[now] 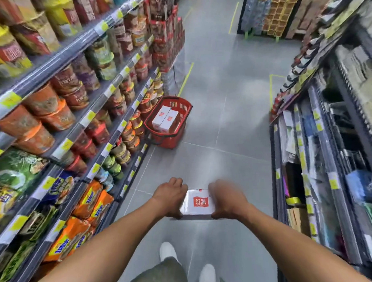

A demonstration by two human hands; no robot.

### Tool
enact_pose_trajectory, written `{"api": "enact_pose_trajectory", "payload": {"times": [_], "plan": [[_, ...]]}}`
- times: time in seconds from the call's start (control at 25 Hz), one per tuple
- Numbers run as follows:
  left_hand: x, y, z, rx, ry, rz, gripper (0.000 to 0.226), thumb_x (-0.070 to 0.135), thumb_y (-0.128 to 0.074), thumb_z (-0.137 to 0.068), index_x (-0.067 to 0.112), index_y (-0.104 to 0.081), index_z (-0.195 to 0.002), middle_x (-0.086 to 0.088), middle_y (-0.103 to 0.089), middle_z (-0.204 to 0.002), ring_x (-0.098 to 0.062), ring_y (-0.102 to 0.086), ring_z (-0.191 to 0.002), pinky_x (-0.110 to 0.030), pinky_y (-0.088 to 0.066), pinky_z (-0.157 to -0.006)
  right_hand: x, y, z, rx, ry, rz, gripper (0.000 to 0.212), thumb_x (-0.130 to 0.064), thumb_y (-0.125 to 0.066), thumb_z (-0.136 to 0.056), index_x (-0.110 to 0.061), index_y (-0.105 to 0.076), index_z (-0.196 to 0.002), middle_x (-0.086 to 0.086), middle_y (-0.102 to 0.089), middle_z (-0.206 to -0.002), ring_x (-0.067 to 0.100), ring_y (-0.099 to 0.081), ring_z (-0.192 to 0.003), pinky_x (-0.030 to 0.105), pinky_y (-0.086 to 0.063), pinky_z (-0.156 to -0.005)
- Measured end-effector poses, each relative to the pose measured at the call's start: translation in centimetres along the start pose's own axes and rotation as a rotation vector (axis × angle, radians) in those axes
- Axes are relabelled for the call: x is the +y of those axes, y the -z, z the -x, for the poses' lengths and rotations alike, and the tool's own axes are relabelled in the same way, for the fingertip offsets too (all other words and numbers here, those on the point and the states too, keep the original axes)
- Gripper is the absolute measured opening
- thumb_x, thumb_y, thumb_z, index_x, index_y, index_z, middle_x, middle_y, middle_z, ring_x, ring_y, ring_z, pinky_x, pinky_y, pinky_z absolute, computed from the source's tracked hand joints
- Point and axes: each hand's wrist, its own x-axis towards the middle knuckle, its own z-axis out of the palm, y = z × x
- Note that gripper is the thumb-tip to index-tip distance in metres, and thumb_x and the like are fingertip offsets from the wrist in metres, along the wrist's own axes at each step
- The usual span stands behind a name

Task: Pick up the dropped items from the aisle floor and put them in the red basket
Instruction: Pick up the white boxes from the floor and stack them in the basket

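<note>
I hold a white box with a red label (198,202) level in front of me, above the grey aisle floor. My left hand (169,196) grips its left end and my right hand (226,200) grips its right end. Farther up the aisle the red basket (181,103) stands on the floor against the left shelving. Two white boxes with red labels (165,118) lie side by side inside it.
Shelves of instant noodle cups and bags (75,132) line the left side. Racks of packaged goods (328,148) line the right. The grey tiled floor (221,97) runs between them. My white shoes (206,275) show below.
</note>
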Motion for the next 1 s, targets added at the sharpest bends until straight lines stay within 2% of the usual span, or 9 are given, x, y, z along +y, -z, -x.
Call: {"api": "enact_pose_trajectory", "payload": {"times": [0.12,0.24,0.44,0.72,0.84,1.0], "plan": [[-5.1,1.3,-5.0,-0.003,0.032,0.039,0.086,0.063,-0.080,-0.069,0.014,-0.045,-0.131,-0.010,-0.049,-0.126,-0.028,-0.049,-0.115,-0.042,-0.050,-0.089,0.6,2.6,-7.7,-0.019,0.047,0.029,0.081,-0.056,-0.076,-0.063,-0.027,-0.041,-0.131,-0.003,-0.047,-0.127,0.025,-0.049,-0.115,0.041,-0.055,-0.078],[-10.2,3.4,-9.9,-0.020,0.037,0.043,0.085,0.058,-0.082,-0.069,0.013,-0.045,-0.132,-0.011,-0.048,-0.126,-0.030,-0.050,-0.117,-0.043,-0.050,-0.089,0.9,5.0,-14.4,-0.013,0.046,0.032,0.080,-0.058,-0.074,-0.065,-0.027,-0.042,-0.131,-0.003,-0.047,-0.127,0.024,-0.049,-0.115,0.039,-0.051,-0.076],[-18.3,8.8,-19.3,-0.006,-0.035,0.019,0.082,0.054,-0.083,-0.067,0.011,-0.047,-0.127,-0.011,-0.047,-0.123,-0.029,-0.048,-0.115,-0.043,-0.052,-0.086,2.7,10.5,-24.9,0.007,-0.004,0.004,0.081,-0.059,-0.076,-0.065,-0.027,-0.041,-0.130,-0.002,-0.047,-0.128,0.025,-0.048,-0.115,0.040,-0.052,-0.075],[-25.3,14.0,-32.9,0.019,-0.075,-0.033,0.083,0.061,-0.082,-0.067,0.015,-0.046,-0.126,-0.009,-0.051,-0.123,-0.027,-0.051,-0.112,-0.041,-0.053,-0.085,8.5,16.1,-38.1,0.023,-0.026,0.003,0.086,-0.063,-0.079,-0.064,-0.027,-0.040,-0.131,-0.002,-0.048,-0.128,0.024,-0.049,-0.115,0.041,-0.053,-0.075],[-27.7,16.3,-38.8,0.006,-0.040,-0.040,0.083,0.063,-0.080,-0.068,0.016,-0.044,-0.127,-0.010,-0.051,-0.125,-0.027,-0.051,-0.113,-0.043,-0.052,-0.084,11.8,18.6,-44.4,0.014,0.003,0.000,0.086,-0.061,-0.079,-0.066,-0.027,-0.040,-0.133,-0.002,-0.048,-0.130,0.024,-0.049,-0.117,0.040,-0.054,-0.078],[-30.7,18.7,-44.8,-0.025,0.026,0.024,0.089,0.062,-0.080,-0.069,0.016,-0.040,-0.133,-0.011,-0.050,-0.130,-0.028,-0.050,-0.119,-0.044,-0.053,-0.091,14.7,22.1,-52.0,-0.011,0.058,0.002,0.087,-0.060,-0.080,-0.066,-0.026,-0.040,-0.135,-0.001,-0.048,-0.132,0.024,-0.048,-0.119,0.041,-0.054,-0.081]]}}
